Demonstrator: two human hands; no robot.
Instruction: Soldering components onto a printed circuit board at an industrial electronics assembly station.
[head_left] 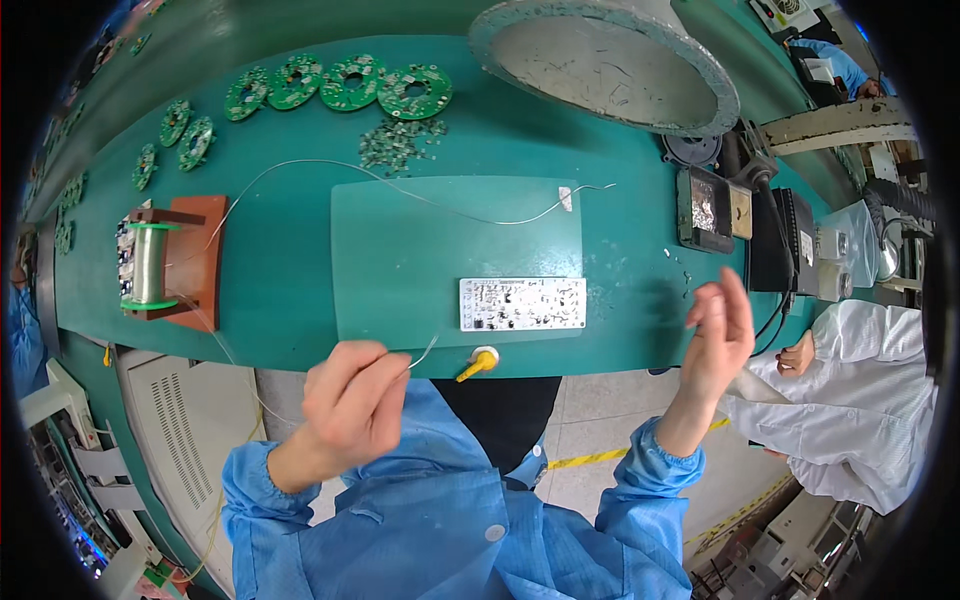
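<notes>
My left hand (355,410) is closed in a pinch on a thin solder wire (428,352). The wire's short free end sticks out past the fingertips toward the board. Behind the hand, a strand runs back toward a solder spool (150,265) with green rims on a reddish-brown stand. My right hand (718,335) is raised over the table's front edge at the right, fingers stretched and nothing visible in them. Between the hands, a white rectangular circuit board (522,304) lies on a translucent mat (400,250). A second solder strand (480,218) arcs from the spool across the mat.
Several round green circuit boards (415,92) line the back left, near a pile of small green pieces (395,145). A large grey hood (610,70) overhangs the back. A black tray (705,210) stands right. A yellow plug (478,363) sits at the front edge. A co-worker's white sleeve (850,350) is right.
</notes>
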